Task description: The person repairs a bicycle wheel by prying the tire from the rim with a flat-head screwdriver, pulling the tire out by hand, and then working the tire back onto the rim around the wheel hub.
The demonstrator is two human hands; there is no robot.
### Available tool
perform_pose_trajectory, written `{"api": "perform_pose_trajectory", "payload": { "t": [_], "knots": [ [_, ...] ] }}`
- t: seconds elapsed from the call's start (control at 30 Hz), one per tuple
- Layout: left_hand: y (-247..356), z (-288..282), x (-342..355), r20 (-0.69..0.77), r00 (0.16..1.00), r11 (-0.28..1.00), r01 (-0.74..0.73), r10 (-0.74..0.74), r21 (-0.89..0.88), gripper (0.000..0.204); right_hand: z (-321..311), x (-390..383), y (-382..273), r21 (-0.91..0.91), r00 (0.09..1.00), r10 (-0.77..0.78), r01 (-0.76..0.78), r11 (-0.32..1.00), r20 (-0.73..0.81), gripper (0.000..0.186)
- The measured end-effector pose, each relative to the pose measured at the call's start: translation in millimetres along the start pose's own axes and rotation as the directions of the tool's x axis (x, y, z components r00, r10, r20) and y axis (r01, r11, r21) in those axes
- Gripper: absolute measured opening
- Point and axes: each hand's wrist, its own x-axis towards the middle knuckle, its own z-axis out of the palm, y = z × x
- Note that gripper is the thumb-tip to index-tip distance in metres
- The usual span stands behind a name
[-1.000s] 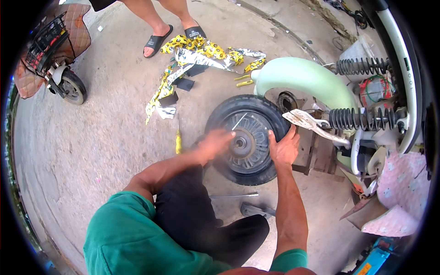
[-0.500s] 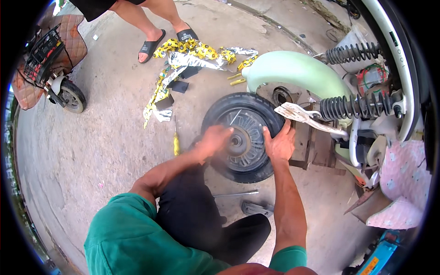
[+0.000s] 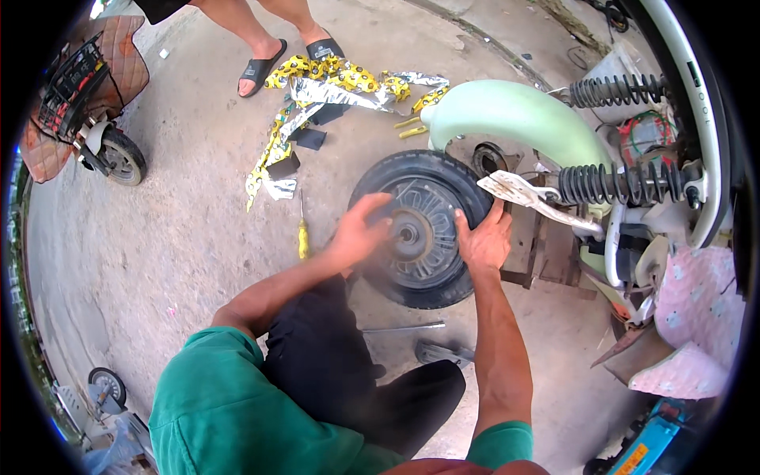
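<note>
Two bare hands are at a wheel [image 3: 408, 234], which lies flat on the concrete ground [image 3: 206, 237] in front of the person's knees, its hub facing up. The left hand [image 3: 358, 232] is over the wheel's left side, its fingers apart and loosely bent, with nothing seen in its grasp; it is slightly blurred, and I cannot tell whether it touches the hub. The right hand [image 3: 484, 241] grips the tyre [image 3: 423, 298] at its right edge, thumb on the upper side and fingers around the outside. Left of the wheel lies a yellow screwdriver [image 3: 303, 240]; nearer the person are a metal rod [image 3: 408, 327] and a dark grey piece [image 3: 442, 351]. Beyond the wheel, yellow handles [image 3: 410, 127] lie beside a pale green fender [image 3: 514, 115]. To the right are a white stand [image 3: 518, 192] and two springs [image 3: 617, 184]. Farther off, yellow and silver wrap [image 3: 348, 83] lies near another person's sandals [image 3: 261, 70], and a scooter [image 3: 95, 131] is at far left.
</note>
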Motion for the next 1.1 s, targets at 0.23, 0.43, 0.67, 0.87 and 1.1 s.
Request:
{"api": "perform_pose_trajectory", "payload": {
  "t": [0.23,0.43,0.67,0.87,1.1],
  "knots": [
    [49,11,32,-0.053,0.832,0.674,-0.408,0.552,0.616,0.022,-2,4,-3,-0.025,0.999,-0.016,0.015,1.000,-0.050,0.098],
    [80,22,54,-0.068,0.968,0.963,-0.228,0.240,0.143,0.026,0,8,-11,-0.028,0.996,-0.039,0.037,0.999,-0.081,0.095],
    [107,30,92,-0.063,0.994,0.982,-0.082,0.093,0.167,0.038,-2,13,-11,-0.036,0.998,-0.003,0.001,0.999,-0.066,0.095],
    [126,30,121,-0.037,0.999,0.987,-0.022,0.028,0.160,0.049,-3,15,-14,-0.040,0.998,-0.009,0.007,0.999,-0.055,0.097],
    [148,30,158,-0.042,0.998,0.987,0.045,-0.039,0.152,0.056,-6,14,-4,-0.025,0.999,-0.016,0.015,1.000,-0.049,0.098]
  ]
}}
